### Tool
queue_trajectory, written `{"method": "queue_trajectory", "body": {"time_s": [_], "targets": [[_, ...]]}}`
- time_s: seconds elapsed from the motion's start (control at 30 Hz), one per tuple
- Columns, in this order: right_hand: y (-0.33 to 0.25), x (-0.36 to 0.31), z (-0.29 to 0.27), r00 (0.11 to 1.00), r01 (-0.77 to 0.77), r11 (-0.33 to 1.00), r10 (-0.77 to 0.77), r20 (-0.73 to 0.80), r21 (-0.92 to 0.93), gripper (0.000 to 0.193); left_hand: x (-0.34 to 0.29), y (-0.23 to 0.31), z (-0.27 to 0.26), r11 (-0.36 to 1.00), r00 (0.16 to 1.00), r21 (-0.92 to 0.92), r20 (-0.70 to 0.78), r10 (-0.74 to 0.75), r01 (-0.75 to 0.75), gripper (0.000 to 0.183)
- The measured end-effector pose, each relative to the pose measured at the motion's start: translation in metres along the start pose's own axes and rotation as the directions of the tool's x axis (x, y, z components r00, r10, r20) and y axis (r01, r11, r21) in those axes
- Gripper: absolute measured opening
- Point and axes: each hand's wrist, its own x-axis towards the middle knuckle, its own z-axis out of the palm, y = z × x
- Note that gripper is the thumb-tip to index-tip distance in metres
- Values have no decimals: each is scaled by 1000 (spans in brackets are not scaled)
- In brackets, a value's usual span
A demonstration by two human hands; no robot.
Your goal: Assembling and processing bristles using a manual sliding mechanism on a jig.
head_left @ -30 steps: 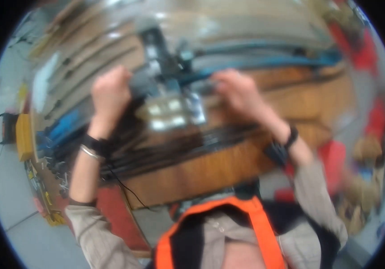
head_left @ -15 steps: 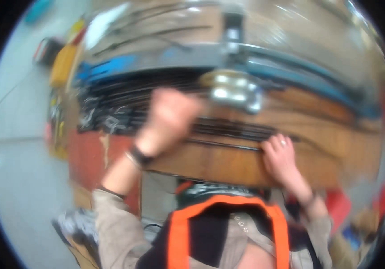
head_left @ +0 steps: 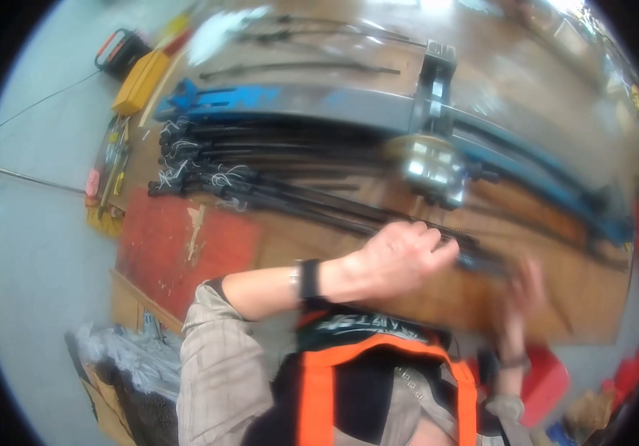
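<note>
Long, thin black rods (head_left: 319,210) lie side by side across the wooden table, their left ends bunched with thin pale wire (head_left: 226,175). My left hand (head_left: 401,256) is closed over the right part of the nearest rods, fingers curled, and a dark length shows past its knuckles. What lies inside the grip is partly hidden. To its right, my right hand (head_left: 521,293) is raised near the table's front edge, smeared by motion, so its fingers cannot be read. Beyond the rods stands a metal fixture with a shiny round-edged block (head_left: 432,171).
A blue and grey metal beam (head_left: 312,104) runs across the table behind the rods. More dark rods (head_left: 301,67) lie farther back. A red board (head_left: 185,241) covers the near left corner. At the left edge are a yellow box (head_left: 141,82) and hand tools (head_left: 117,152).
My left hand has moved right and nearer, from above the rods to their right part. My right hand has shifted right and nearer, off the rods. The view has turned slightly.
</note>
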Motion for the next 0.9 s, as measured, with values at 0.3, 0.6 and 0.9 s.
{"method": "queue_trajectory", "body": {"time_s": [0.3, 0.6, 0.9], "targets": [[49, 8, -3, 869, -472, 848, 494, -37, 242, 35, 32, -55, -124, 961, 966, 276, -255, 42, 31, 27], [-43, 247, 119, 988, -121, 746, 30, 149, 655, 13, 14, -104, -183, 924, 913, 313, -399, -83, 221, 32], [-61, 277, 163, 991, -3, 740, -89, 102, 673, 12, -49, -134, -165, 864, 864, 198, -315, -392, 464, 31]]}}
